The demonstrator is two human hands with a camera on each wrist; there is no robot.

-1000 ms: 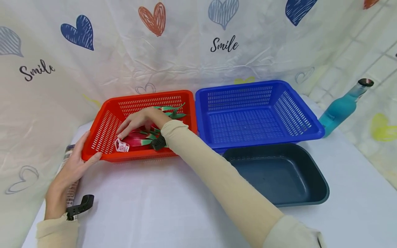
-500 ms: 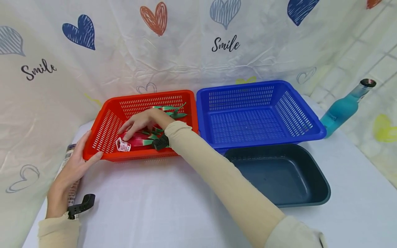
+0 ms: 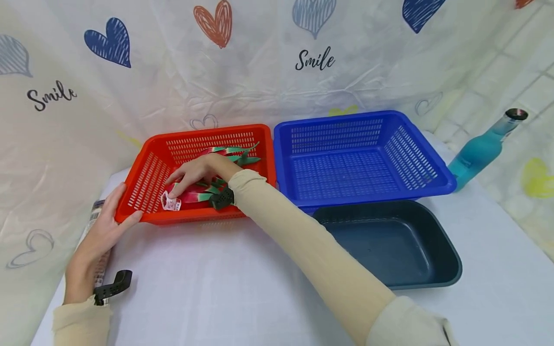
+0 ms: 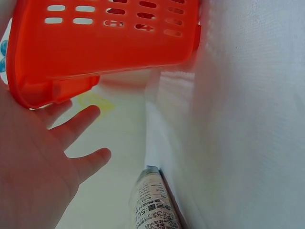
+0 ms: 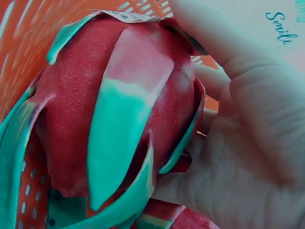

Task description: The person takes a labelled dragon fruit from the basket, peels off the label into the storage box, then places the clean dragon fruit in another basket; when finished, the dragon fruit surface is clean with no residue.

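Inside the red basket [image 3: 151, 218], my right hand [image 3: 190, 173] holds a red dragon fruit [image 5: 71, 109] with green-tipped scales. In the right wrist view the thumb lies over the fruit's side and the fingers pass behind it, partly hidden. A white printed label [image 3: 170, 202] sits at the fruit's left end. Another dragon fruit [image 3: 220, 151] lies behind it. My left hand [image 3: 101, 228] rests against the basket's front left corner, thumb along the front rim. Its fingers [image 4: 78, 124] stretch out straight and spread in the left wrist view.
A blue basket [image 3: 300, 204] adjoins the red one on its right. In front stands a dark tub [image 3: 389, 245]. A bottle of turquoise liquid [image 3: 476, 154] stands at far right. Under my left forearm is a long container with a printed label [image 4: 155, 200]. A patterned cloth hangs behind.
My right fingertips have shifted slightly right, from the label's upper edge onto the dragon fruit beside it. The left hand and the baskets hold their places.
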